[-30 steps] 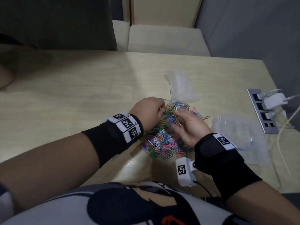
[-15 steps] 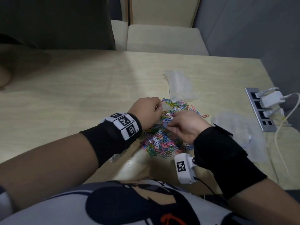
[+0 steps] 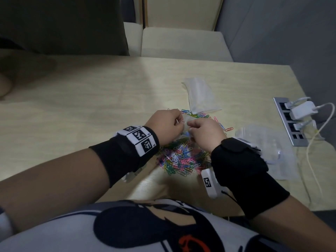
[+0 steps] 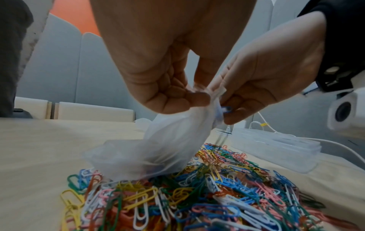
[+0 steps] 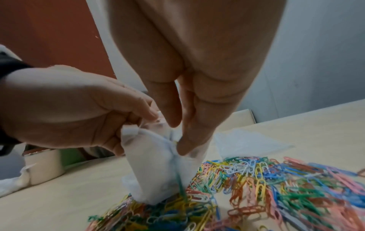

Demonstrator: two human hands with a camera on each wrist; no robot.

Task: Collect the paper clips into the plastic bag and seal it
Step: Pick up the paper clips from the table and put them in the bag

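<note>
— Two hands at one small clear plastic bag [image 4: 158,150], is that it?

— Yes. The left hand [image 3: 166,125] has its fingers curled and pinches the bag's top edge between thumb and fingertips. The right hand [image 3: 205,134] pinches the same rim just beside it, thumb against forefinger, and a blue paper clip [image 4: 227,109] shows at its fingertips, right at the bag's mouth.

— Where does the bag hang?

— It droops from the two pinches, and its bottom rests on the heap of coloured paper clips [image 3: 181,160], which lies on the pale wooden table [image 3: 81,113] close to the person's body. A green clip [image 5: 180,184] shows through the film, standing on end; whether it is inside I cannot tell.

— Anything else on the table?

— A second, empty plastic bag [image 3: 200,95] lies flat just beyond the heap. A clear plastic box [image 3: 269,148] sits to the right of it, and a socket strip [image 3: 289,124] with white chargers [image 3: 301,110] is set near the right edge.
</note>
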